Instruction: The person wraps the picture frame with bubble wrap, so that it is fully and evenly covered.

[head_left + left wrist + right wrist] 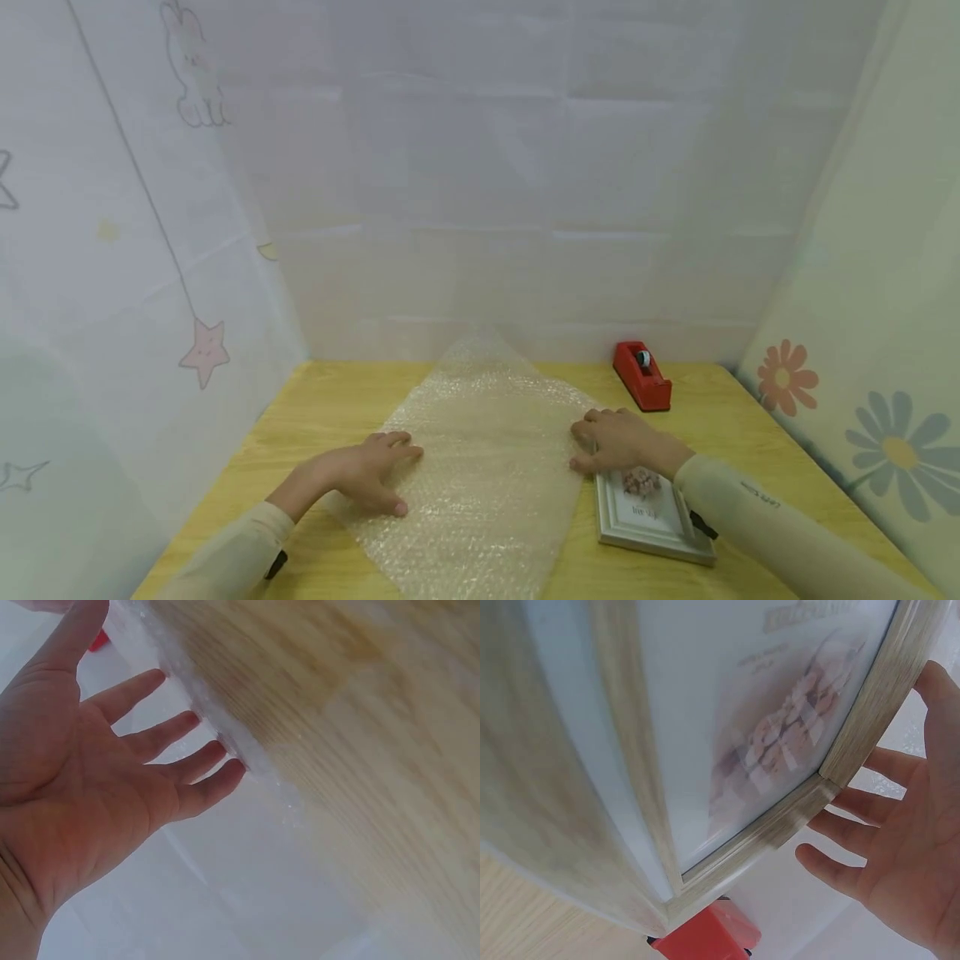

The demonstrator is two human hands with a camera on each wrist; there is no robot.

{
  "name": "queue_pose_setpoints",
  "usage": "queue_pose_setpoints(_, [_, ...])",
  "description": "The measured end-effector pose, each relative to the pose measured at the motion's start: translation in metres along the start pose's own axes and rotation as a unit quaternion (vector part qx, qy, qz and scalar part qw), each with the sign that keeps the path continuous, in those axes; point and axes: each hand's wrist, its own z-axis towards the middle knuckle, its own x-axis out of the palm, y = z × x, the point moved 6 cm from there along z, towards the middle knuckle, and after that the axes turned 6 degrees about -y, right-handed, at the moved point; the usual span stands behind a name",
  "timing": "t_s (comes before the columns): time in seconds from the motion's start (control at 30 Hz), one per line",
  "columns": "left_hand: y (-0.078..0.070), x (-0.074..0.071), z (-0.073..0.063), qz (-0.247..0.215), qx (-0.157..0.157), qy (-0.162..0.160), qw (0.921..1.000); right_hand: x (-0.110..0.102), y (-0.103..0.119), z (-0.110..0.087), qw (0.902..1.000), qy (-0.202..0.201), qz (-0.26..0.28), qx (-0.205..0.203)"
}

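A sheet of clear bubble wrap (480, 442) lies flat on the table, one corner pointing to the back wall. My left hand (367, 473) rests at its left edge with fingers spread; in the left wrist view the fingertips (234, 766) touch the wrap's edge. At the right edge is my right hand (618, 440), above the far end of a picture frame (656, 542). The right wrist view shows that hand's fingers (847, 832) loosely extended by the frame's corner, not curled round it. The frame lies face up with a flower print, partly covered by my right forearm.
A red tape dispenser (642, 379) stands at the back right of the yellow wooden table (337, 400). A white cloth wall (480, 183) rises behind the table, with printed cloth on the left and right sides.
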Motion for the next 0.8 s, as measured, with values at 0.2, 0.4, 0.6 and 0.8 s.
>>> queue_pose_setpoints(0.2, [0.009,-0.003,0.003,-0.013,0.016,0.009,0.9997,0.003,-0.004,0.002,0.9999,0.016,0.000,0.002])
queue_pose_setpoints(0.4, [0.017,-0.010,0.004,-0.009,0.022,0.020,0.9995,0.001,-0.004,0.008,0.9993,0.033,-0.015,0.007])
queue_pose_setpoints(0.6, [0.023,-0.024,0.013,0.001,0.035,-0.020,0.9992,-0.006,-0.005,0.009,0.9977,0.040,0.053,0.009])
queue_pose_setpoints(0.8, [0.022,-0.039,0.027,0.003,0.034,-0.062,0.9975,-0.017,-0.019,0.008,0.9910,0.040,0.118,0.049])
